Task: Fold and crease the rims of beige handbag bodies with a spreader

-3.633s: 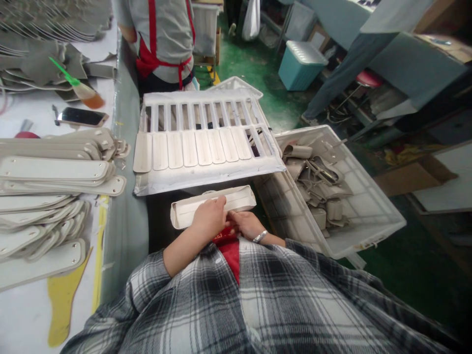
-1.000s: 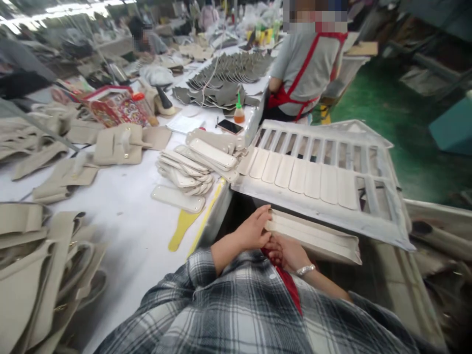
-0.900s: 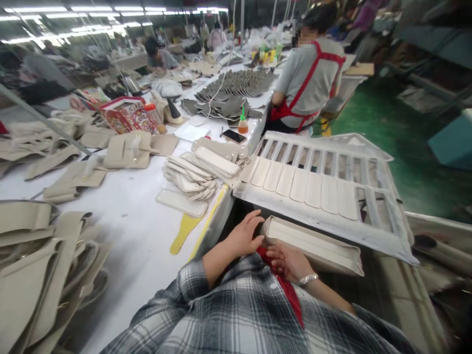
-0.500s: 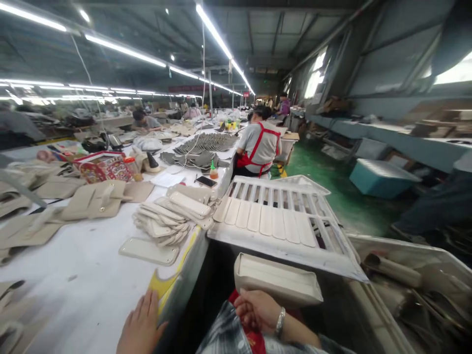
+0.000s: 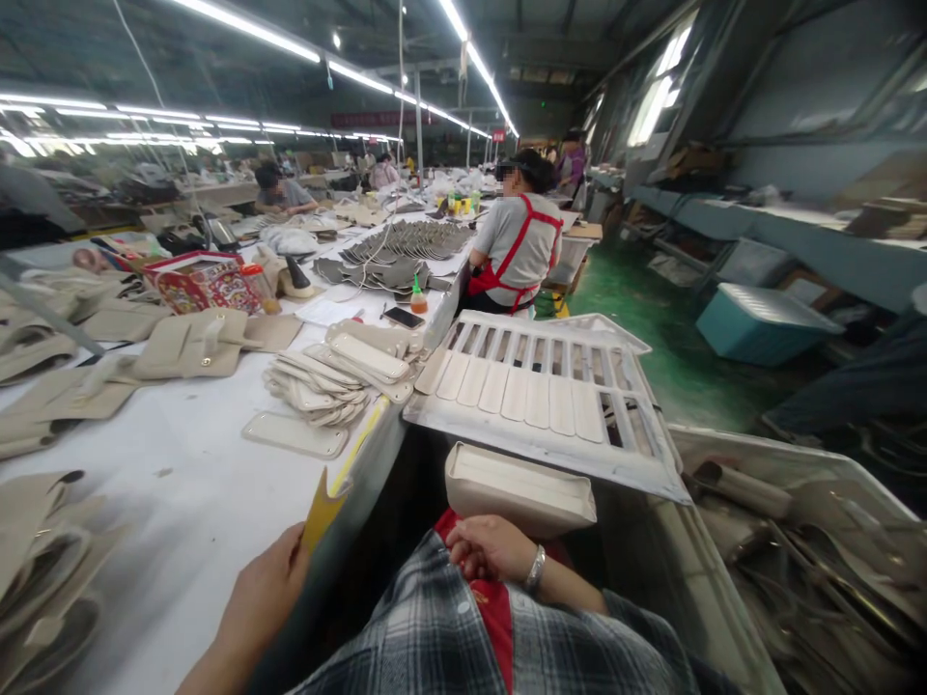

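At the table edge, my left hand [image 5: 271, 579] is closed on a yellow piece with a notched top [image 5: 323, 512], which stands up from the edge. My right hand [image 5: 492, 547], with a bracelet at the wrist, is in front of my body with curled fingers; whatever they hold, if anything, is hidden. Just beyond it is a beige box-shaped bag part [image 5: 518, 487], its pale flat side facing up. On the table, a single beige oblong panel with rivets [image 5: 295, 434] lies before a loose pile of similar panels [image 5: 319, 381].
A white slatted rack [image 5: 478, 425] carries a row of beige strips [image 5: 514, 391]. Right of me, a white bin [image 5: 797, 454] holds beige bag parts. More beige parts [image 5: 43, 569] lie at the left. A phone [image 5: 404, 318] and a co-worker in a red apron [image 5: 518, 241] are farther off.
My left hand, which lay flat over the yellow piece, has closed on it and raised it upright. My right hand stays curled near the bag part. The view has tilted down.
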`<action>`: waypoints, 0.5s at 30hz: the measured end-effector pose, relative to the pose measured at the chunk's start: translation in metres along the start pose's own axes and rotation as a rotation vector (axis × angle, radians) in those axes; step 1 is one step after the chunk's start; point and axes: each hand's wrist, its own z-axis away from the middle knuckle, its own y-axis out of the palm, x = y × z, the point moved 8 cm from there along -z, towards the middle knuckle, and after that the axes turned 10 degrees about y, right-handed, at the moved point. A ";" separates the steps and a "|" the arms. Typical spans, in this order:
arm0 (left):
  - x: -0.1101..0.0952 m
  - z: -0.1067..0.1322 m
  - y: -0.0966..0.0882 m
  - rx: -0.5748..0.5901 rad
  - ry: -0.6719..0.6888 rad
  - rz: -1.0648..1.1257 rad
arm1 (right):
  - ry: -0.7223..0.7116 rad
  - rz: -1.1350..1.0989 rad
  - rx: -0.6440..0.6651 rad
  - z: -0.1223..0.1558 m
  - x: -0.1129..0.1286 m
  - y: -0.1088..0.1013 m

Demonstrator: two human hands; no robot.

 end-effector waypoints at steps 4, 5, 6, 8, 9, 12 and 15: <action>-0.075 -0.016 0.001 -0.097 0.144 0.299 | -0.176 0.179 -0.046 0.013 0.018 0.005; -0.097 -0.021 0.004 -0.107 0.209 0.351 | -0.234 0.198 -0.067 0.017 0.024 0.005; -0.121 -0.025 0.007 -0.101 0.296 0.396 | -0.290 0.204 -0.090 0.023 0.030 0.004; -0.166 -0.031 0.012 -0.096 0.500 0.445 | -0.386 0.186 -0.129 0.033 0.040 0.000; -0.185 -0.033 0.014 -0.097 0.592 0.451 | -0.425 0.169 -0.149 0.039 0.043 -0.004; -0.227 -0.037 0.020 -0.106 0.795 0.429 | -0.538 0.137 -0.225 0.055 0.050 -0.019; -0.261 -0.038 0.026 -0.178 0.988 0.352 | -0.569 0.222 -0.370 0.070 0.052 -0.036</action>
